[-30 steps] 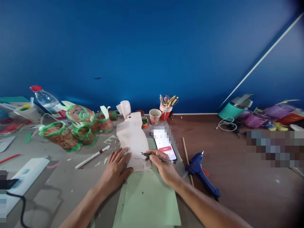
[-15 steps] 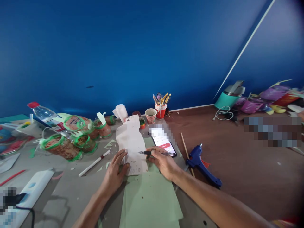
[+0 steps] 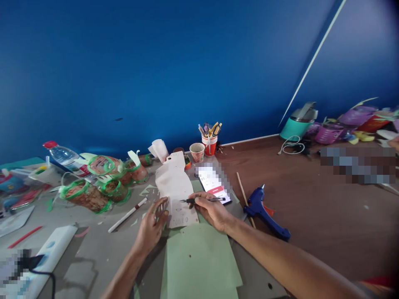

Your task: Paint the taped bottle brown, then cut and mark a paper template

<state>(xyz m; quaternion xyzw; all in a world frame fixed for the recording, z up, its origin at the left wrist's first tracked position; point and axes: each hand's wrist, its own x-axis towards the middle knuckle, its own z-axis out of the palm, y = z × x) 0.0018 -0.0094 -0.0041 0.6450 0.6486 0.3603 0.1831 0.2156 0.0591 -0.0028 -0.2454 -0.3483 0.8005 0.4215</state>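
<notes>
A white cut-out sheet of paper (image 3: 176, 182) lies in front of me, with small ovals drawn near its lower end. My right hand (image 3: 212, 211) grips a black pen (image 3: 190, 201), its tip over the paper's lower part. At the paper's left edge is my left hand (image 3: 154, 222), thumb and fingers apart and holding nothing. Green paper sheets (image 3: 202, 261) lie at the near side, partly under the white one. Just beyond my right hand rests a phone (image 3: 213, 182) with a lit screen. A white marker (image 3: 127, 214) lies left of my left hand.
On the right lie a blue glue gun (image 3: 263, 214) and a wooden stick (image 3: 243, 189). Behind stand a paper cup (image 3: 197, 153) and a red cup of scissors (image 3: 209, 145). Green-rimmed brown pots (image 3: 85, 197), a bottle (image 3: 64, 154) and a power strip (image 3: 51, 257) are left.
The lower end of the white paper has shifted slightly right. My left fingers have drawn back towards its edge. The pen has moved a little, still in my right hand. The view has shifted slightly.
</notes>
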